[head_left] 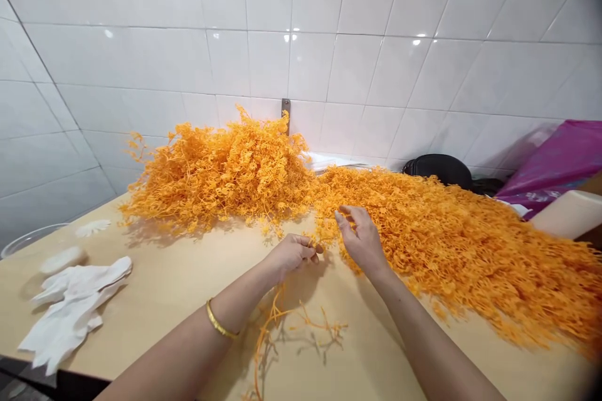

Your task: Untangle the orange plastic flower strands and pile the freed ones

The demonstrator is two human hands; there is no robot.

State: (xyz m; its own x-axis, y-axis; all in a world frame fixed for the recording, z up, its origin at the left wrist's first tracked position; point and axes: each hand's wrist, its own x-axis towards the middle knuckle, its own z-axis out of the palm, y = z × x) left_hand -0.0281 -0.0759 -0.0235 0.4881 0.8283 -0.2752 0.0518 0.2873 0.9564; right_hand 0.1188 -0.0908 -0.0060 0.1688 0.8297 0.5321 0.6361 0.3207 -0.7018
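My left hand (294, 254), with a gold bangle on its wrist, is closed in a pinch on an orange plastic sprig (282, 319) whose strands trail down toward the table's near edge. My right hand (360, 235) hovers just right of it with fingers spread and curled, touching the edge of a long heap of orange plastic sprigs (470, 244). A second, taller pile of the same orange sprigs (221, 169) lies behind and to the left, against the wall.
The work goes on over a tan table (164, 288) set in a white-tiled corner. White gloves (70, 307) lie at the left, with white flower-shaped pieces (91, 227) and a clear dish (28, 239) beyond. A black bag (439, 169) and a purple bag (559, 160) sit at the back right.
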